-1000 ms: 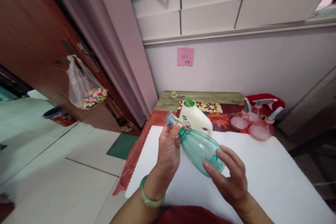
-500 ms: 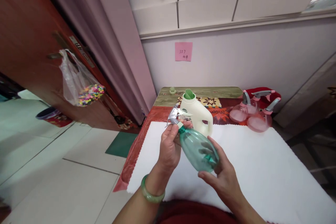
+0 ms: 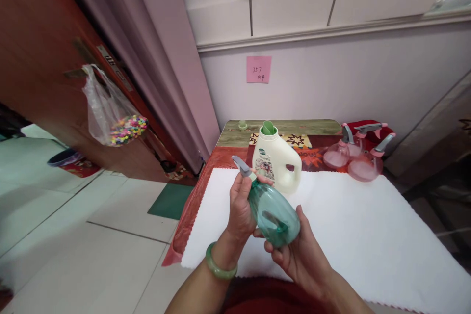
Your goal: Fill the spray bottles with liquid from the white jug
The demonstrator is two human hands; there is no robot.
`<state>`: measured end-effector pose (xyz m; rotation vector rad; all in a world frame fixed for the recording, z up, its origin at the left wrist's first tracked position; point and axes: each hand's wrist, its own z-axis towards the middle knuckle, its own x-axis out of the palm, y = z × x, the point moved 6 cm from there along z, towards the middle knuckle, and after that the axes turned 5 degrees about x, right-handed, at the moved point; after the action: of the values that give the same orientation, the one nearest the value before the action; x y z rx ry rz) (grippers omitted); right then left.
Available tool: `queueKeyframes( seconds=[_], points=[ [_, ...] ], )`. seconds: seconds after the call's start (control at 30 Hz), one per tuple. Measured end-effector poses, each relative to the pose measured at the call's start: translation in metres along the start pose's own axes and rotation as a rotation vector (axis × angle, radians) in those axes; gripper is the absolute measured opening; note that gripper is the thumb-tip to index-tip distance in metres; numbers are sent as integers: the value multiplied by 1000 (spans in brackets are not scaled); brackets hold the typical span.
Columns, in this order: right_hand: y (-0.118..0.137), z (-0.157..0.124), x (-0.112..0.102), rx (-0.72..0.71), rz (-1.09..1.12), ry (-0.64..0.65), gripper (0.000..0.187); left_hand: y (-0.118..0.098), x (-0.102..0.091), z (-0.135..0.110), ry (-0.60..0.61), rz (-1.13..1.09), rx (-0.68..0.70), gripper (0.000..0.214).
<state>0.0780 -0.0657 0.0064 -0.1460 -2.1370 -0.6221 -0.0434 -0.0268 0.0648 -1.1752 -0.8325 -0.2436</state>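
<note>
Left hand closed round neck of green spray bottle, just below grey trigger head; right hand gripping bottle's base from below. Bottle tilted, in front of cream jug. Jug upright, green spout in mouth. White mat in front of jug. Small green cap behind jug, leftward. Pink spray bottles right of jug. Pink note on wall above jug.

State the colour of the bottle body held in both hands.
The bottle body is see-through teal green, showing best in the head view.
</note>
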Motion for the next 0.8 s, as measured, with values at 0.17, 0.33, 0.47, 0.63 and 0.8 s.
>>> queueKeyframes(
  seconds=[0.17,0.33,0.47,0.63,0.8],
  points=[
    [17,-7,-6,-437,-349,-201,91,-11,-10,7,-82,94,107,22],
    [23,-12,-6,-590,-698,-303,96,-8,-9,5,-72,78,65,23],
    [28,-14,-10,-700,-825,-351,85,-6,-6,2,-74,54,17,29],
    [31,-20,-22,-971,-1091,-523,86,-10,-6,0,-104,77,15,29],
    [32,-29,-23,-1216,-1220,-606,90,-14,-2,-3,-72,124,-11,26]
  ],
)
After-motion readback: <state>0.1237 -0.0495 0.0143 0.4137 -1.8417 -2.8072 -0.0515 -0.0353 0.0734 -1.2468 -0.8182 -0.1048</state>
